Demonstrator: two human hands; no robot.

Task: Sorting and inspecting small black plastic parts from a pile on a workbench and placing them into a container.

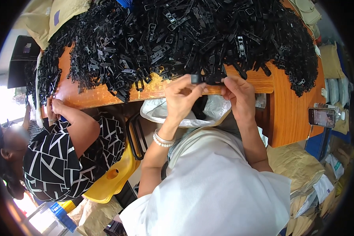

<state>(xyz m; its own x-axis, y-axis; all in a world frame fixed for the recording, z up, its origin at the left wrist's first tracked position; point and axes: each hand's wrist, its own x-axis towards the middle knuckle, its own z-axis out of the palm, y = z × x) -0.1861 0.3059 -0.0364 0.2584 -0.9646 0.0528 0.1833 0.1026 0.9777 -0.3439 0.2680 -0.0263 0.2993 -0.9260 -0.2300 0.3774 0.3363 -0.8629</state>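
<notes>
Just off the table's front edge, a black plastic clip-like piece (212, 80) spans the gap between my hands. My left hand (181, 96) pinches its left end between thumb and fingers. At its right end, my right hand (240, 96) grips it with thumb and fingertips. Dark against the dark heap behind, its exact shape is hard to make out. That heap of similar black plastic pieces (200, 37) spreads across the table's back and middle. Below my hands hangs an open white sack (157, 112), with something black in its mouth.
The brown wooden table (293, 114) curves round to my right, where a phone (321, 117) stands at its edge. On my left, a person in a black-and-white patterned top (55, 165) sits on a yellow chair (112, 179), hands near the heap. Brown sacks (303, 169) lie at lower right.
</notes>
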